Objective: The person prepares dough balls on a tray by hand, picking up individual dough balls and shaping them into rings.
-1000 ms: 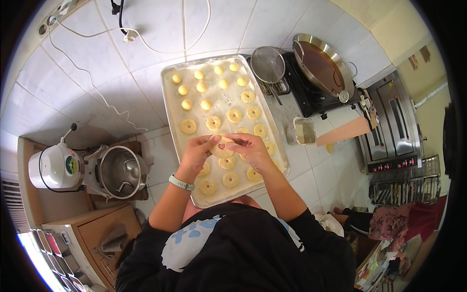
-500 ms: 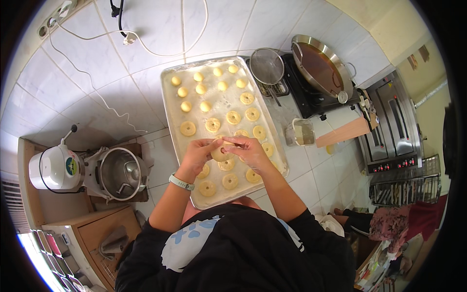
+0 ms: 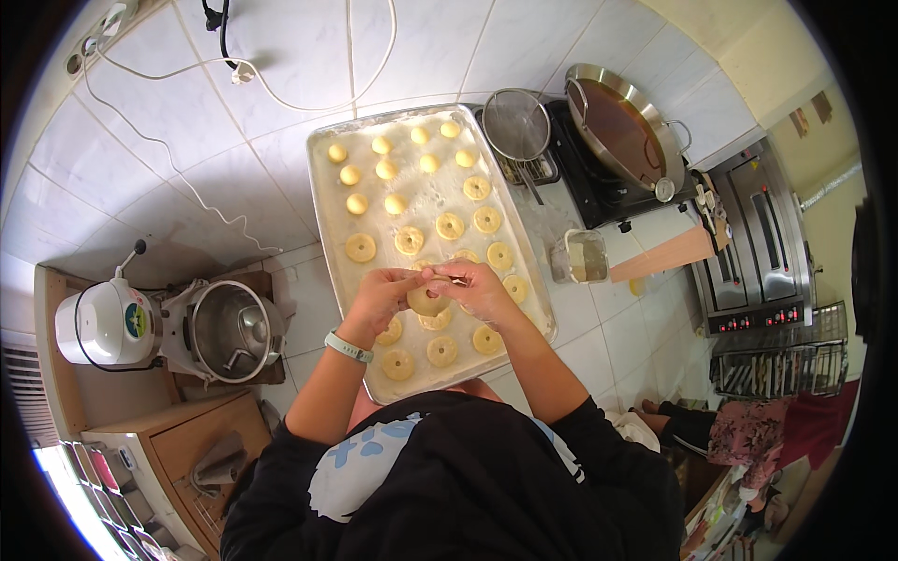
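Observation:
Between both hands I hold a pale ring of dough [image 3: 426, 301] over the near part of a floured metal tray [image 3: 323, 201]. My left hand [image 3: 385, 297] grips its left and upper edge, and my right hand [image 3: 470, 288] pinches its upper right edge. A small hole shows near its middle. Flattened dough rings [image 3: 449, 225] lie across the near and right parts of the tray, some hidden beneath my hands. Several round dough balls [image 3: 395, 204] sit in its far left part and along the far edge.
Right of the tray are a round mesh strainer [image 3: 516, 124], a wide pan of brown oil [image 3: 622, 131] on a black stove [image 3: 585, 182] and a clear container [image 3: 580, 255]. A mixer bowl [image 3: 234, 327] stands at left. Another person [image 3: 739, 435] is at the far right.
My fingertips have shifted slightly on the ring of dough, and its hole looks smaller. Both hands stay over the same part of the tray.

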The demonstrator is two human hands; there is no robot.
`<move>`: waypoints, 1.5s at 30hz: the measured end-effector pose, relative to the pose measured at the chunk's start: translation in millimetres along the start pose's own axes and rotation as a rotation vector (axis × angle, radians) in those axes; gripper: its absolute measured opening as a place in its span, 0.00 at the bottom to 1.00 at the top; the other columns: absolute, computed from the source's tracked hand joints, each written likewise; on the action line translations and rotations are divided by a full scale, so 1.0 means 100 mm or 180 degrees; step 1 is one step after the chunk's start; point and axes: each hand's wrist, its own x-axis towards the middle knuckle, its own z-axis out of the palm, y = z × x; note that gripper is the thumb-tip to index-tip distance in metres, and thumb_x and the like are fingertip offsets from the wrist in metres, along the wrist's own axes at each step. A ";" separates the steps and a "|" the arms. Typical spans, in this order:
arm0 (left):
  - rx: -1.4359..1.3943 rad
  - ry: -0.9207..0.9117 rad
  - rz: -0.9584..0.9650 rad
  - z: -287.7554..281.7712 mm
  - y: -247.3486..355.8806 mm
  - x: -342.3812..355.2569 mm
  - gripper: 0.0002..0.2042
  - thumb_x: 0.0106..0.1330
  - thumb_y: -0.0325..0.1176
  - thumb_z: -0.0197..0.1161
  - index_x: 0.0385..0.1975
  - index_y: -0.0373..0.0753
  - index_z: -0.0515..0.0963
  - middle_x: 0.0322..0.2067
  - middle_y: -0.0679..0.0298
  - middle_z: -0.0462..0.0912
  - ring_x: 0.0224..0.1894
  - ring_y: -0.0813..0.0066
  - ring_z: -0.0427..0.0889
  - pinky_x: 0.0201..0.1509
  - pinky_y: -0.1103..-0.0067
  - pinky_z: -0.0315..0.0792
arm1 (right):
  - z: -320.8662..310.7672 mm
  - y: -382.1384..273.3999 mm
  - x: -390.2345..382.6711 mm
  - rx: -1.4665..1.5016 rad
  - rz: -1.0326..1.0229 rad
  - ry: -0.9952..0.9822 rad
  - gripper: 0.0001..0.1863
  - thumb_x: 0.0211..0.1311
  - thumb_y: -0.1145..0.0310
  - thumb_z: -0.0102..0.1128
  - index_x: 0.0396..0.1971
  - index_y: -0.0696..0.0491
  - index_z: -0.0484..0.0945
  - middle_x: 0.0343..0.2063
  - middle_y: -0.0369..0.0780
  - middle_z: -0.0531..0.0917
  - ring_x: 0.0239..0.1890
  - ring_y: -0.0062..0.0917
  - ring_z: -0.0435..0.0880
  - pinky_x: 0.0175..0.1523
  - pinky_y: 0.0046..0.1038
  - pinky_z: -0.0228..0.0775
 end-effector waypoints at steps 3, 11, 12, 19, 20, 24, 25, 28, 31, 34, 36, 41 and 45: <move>-0.0043 0.0218 0.0140 0.04 0.00 0.02 0.17 0.58 0.37 0.66 0.35 0.25 0.77 0.29 0.57 0.82 0.30 0.74 0.82 0.35 0.80 0.76 | -0.05 0.01 0.01 0.0138 0.0202 -0.0056 0.17 0.54 0.76 0.62 0.46 0.62 0.76 0.36 0.39 0.82 0.36 0.21 0.81 0.44 0.19 0.71; 0.0314 0.0127 -0.0092 0.00 -0.05 0.16 0.16 0.59 0.39 0.65 0.34 0.29 0.78 0.30 0.61 0.81 0.31 0.77 0.80 0.37 0.80 0.74 | -0.09 0.00 0.14 -0.0380 0.0408 -0.0142 0.22 0.52 0.76 0.63 0.50 0.60 0.73 0.37 0.37 0.81 0.38 0.18 0.80 0.44 0.20 0.72; 0.0332 0.0152 -0.0118 0.02 -0.04 0.18 0.17 0.60 0.40 0.63 0.36 0.29 0.78 0.31 0.61 0.81 0.32 0.77 0.80 0.38 0.80 0.74 | -0.13 0.08 0.18 0.0179 0.0707 -0.0392 0.22 0.52 0.76 0.64 0.49 0.60 0.73 0.37 0.37 0.81 0.37 0.19 0.80 0.44 0.21 0.72; 0.0243 0.0808 0.1128 -0.08 -0.07 0.27 0.21 0.66 0.43 0.56 0.46 0.30 0.74 0.46 0.59 0.78 0.52 0.71 0.74 0.57 0.75 0.65 | -0.56 0.55 0.72 0.1156 0.1550 0.0075 0.17 0.52 0.75 0.62 0.44 0.62 0.75 0.37 0.37 0.82 0.38 0.21 0.81 0.44 0.22 0.74; 0.0049 0.0927 0.1040 -0.15 -0.06 0.21 0.20 0.66 0.43 0.55 0.46 0.30 0.74 0.47 0.58 0.77 0.54 0.70 0.73 0.60 0.74 0.62 | -0.68 0.60 0.88 0.1159 0.1545 0.0082 0.17 0.52 0.75 0.62 0.44 0.62 0.75 0.37 0.37 0.82 0.38 0.21 0.81 0.44 0.22 0.74; -0.0338 0.1245 0.0770 -0.37 -0.17 0.10 0.18 0.67 0.41 0.54 0.46 0.31 0.74 0.47 0.57 0.77 0.54 0.68 0.73 0.60 0.73 0.63 | -1.15 0.96 1.63 0.0482 0.1080 0.0632 0.15 0.49 0.77 0.61 0.40 0.60 0.78 0.34 0.37 0.82 0.35 0.21 0.81 0.40 0.23 0.73; -0.0333 0.1298 0.0777 -0.42 -0.22 0.06 0.18 0.67 0.41 0.54 0.46 0.31 0.74 0.47 0.57 0.77 0.54 0.68 0.73 0.60 0.73 0.63 | -1.11 0.96 1.80 0.0213 0.1020 0.0663 0.15 0.47 0.78 0.61 0.39 0.60 0.79 0.33 0.37 0.83 0.35 0.22 0.81 0.39 0.24 0.72; -0.0449 0.1299 0.0733 -0.48 -0.31 -0.01 0.17 0.67 0.40 0.54 0.46 0.31 0.74 0.46 0.58 0.78 0.52 0.68 0.75 0.58 0.74 0.65 | -1.06 1.00 2.07 -0.0317 0.0844 0.0408 0.17 0.44 0.79 0.61 0.39 0.59 0.79 0.32 0.38 0.83 0.34 0.23 0.81 0.39 0.25 0.71; -0.0489 0.1356 0.0638 -0.46 -0.32 0.00 0.17 0.67 0.39 0.54 0.45 0.31 0.75 0.44 0.58 0.79 0.49 0.68 0.77 0.56 0.74 0.66 | -1.06 1.06 2.19 -0.0731 0.0458 0.0253 0.18 0.43 0.79 0.62 0.40 0.59 0.79 0.31 0.41 0.83 0.34 0.26 0.81 0.40 0.26 0.71; -0.0531 0.1244 0.0597 -0.45 -0.33 0.08 0.16 0.67 0.38 0.54 0.44 0.30 0.75 0.43 0.58 0.79 0.48 0.68 0.77 0.56 0.75 0.67 | -1.27 0.97 2.04 -0.1549 -0.0213 0.0940 0.19 0.43 0.79 0.61 0.41 0.59 0.78 0.30 0.43 0.83 0.33 0.28 0.82 0.40 0.25 0.71; -0.0595 0.1204 0.0602 -0.45 -0.32 0.13 0.15 0.67 0.38 0.54 0.43 0.30 0.75 0.43 0.58 0.80 0.48 0.67 0.77 0.55 0.75 0.68 | -1.53 0.79 1.76 -0.1828 -0.1037 0.1383 0.19 0.44 0.79 0.60 0.41 0.58 0.78 0.31 0.44 0.83 0.33 0.30 0.82 0.41 0.26 0.72; -0.0693 0.1299 0.0556 -0.52 -0.34 0.13 0.15 0.67 0.36 0.52 0.44 0.30 0.74 0.43 0.56 0.79 0.48 0.65 0.77 0.54 0.74 0.69 | -2.21 -0.16 0.37 -0.3337 0.0588 0.1570 0.07 0.48 0.71 0.57 0.25 0.59 0.80 0.20 0.46 0.80 0.26 0.30 0.82 0.33 0.27 0.70; -0.0844 0.1091 0.0300 -0.41 -0.38 0.28 0.15 0.67 0.35 0.51 0.44 0.28 0.73 0.43 0.54 0.78 0.49 0.62 0.77 0.55 0.72 0.69 | -2.61 0.46 -0.25 -0.3646 0.1773 0.1369 0.10 0.51 0.69 0.55 0.25 0.61 0.79 0.26 0.51 0.81 0.33 0.39 0.83 0.38 0.33 0.73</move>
